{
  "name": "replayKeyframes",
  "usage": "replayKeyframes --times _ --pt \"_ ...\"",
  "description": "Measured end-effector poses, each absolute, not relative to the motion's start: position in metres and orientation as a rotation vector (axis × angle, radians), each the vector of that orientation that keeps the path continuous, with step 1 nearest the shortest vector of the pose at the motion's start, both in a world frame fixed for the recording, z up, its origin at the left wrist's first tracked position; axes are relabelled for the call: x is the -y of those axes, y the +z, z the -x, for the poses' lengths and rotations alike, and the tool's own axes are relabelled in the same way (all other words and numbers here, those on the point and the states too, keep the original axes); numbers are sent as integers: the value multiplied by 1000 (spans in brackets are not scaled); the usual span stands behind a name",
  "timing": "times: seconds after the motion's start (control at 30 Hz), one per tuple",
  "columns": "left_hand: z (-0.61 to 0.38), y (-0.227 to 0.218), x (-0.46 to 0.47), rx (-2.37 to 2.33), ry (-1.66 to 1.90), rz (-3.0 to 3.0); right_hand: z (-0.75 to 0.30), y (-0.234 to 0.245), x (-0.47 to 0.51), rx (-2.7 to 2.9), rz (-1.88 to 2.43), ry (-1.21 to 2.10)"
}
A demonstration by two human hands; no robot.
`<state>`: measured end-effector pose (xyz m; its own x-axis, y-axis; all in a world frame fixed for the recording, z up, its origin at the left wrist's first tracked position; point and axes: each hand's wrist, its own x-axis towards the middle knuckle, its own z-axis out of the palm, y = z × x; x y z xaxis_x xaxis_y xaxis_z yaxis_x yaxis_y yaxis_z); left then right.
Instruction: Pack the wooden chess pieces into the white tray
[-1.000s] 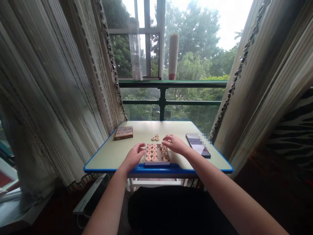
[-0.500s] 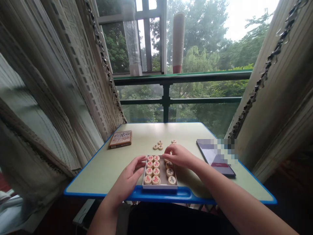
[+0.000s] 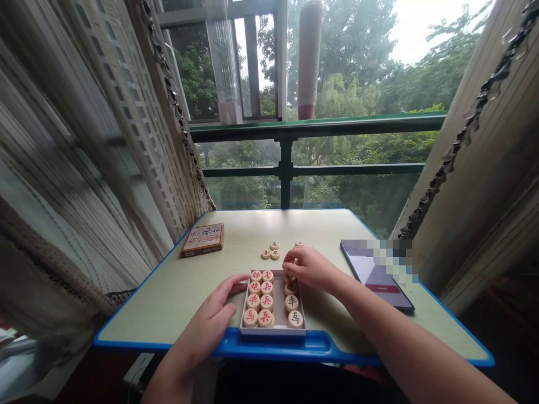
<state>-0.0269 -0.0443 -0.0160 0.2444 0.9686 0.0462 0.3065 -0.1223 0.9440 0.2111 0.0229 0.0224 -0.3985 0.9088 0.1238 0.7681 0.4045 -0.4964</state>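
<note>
A shallow white box [image 3: 275, 329] of round wooden chess pieces [image 3: 261, 294] with red and black characters sits at the near edge of a pale desk [image 3: 177, 292]. My left hand [image 3: 214, 322] rests against the box's left side, fingers extended. My right hand [image 3: 306, 267] hovers over the box's far right corner with fingertips pinched on a piece. A few loose pieces [image 3: 272, 251] lie just beyond the box.
A brown box lid [image 3: 202, 239] lies at the desk's far left. A phone [image 3: 376, 275] lies on the right. The desk has a blue rim [image 3: 273, 348]. Curtains hang on both sides; a green railing [image 3: 315, 123] and stacked cups [image 3: 308, 62] stand behind.
The view has moved closer and lower over the desk. Both hands stay at the box, my right hand shifting slightly at its far right corner.
</note>
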Motion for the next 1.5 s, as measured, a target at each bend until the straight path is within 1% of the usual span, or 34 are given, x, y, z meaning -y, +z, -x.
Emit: replayKeyframes --times 0.23,0.47,0.53,0.63,0.7,0.77,0.87,0.97,1.03,1.1,1.27,1.37,1.5 --pt "28 -19 42 -1215 928 -1639 -219 24 -25 2239 1397 675" --pt "27 -19 41 -1219 968 -1637 -216 20 -25 2243 1380 660" --pt "27 -21 41 -1225 969 -1657 -220 21 -28 2200 1372 610" --pt "24 -21 39 -1325 1007 -1743 -232 21 -38 1996 1435 378" --pt "21 -12 35 -1448 1020 -1902 -242 18 -47 1869 1519 193" --pt "15 6 27 -1546 951 -2171 -250 13 -54 1868 1612 83" --pt "2 41 4 -1625 717 -2526 -253 8 -57 1975 1673 117" --pt "-14 60 -38 -1541 457 -2604 -251 10 -53 2028 1709 227" --pt "-23 55 -69 -1369 401 -2581 -250 13 -49 2075 1714 266" --pt "-27 38 -96 -1240 494 -2510 -249 15 -45 2161 1665 294" --pt "-20 -7 -122 -1208 651 -2285 -244 14 -39 2245 1562 286" --pt "-16 -14 -121 -1251 668 -2260 -240 12 -39 2217 1577 263" --pt "-14 -10 -120 -1321 692 -2193 -239 7 -41 2223 1510 252"
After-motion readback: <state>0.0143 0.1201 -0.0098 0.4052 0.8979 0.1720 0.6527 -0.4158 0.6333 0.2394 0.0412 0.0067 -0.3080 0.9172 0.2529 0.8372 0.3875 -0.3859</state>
